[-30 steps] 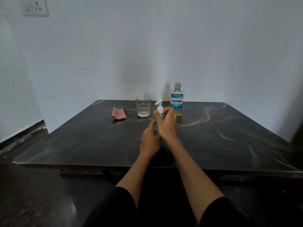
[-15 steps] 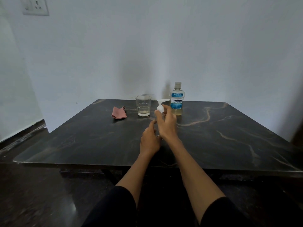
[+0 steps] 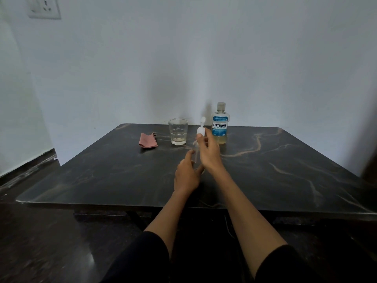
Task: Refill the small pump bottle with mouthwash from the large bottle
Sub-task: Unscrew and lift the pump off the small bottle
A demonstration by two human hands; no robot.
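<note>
My right hand (image 3: 209,153) pinches the white pump head (image 3: 201,129) and holds it raised, its clear dip tube (image 3: 196,153) hanging down toward the small bottle. My left hand (image 3: 186,173) is curled round the small clear pump bottle (image 3: 194,163) on the dark table, hiding most of it. The large mouthwash bottle (image 3: 220,123), blue label, cap on, pale yellow liquid low in it, stands upright just behind my right hand.
A clear drinking glass (image 3: 178,131) stands left of the pump head. A folded pink cloth (image 3: 148,140) lies further left. The dark marble table (image 3: 285,170) reaches to a white wall at the back. My knees show below the front edge.
My right hand has turned the pump head and lifted it off the small bottle, baring the dip tube. My left hand stays round the bottle.
</note>
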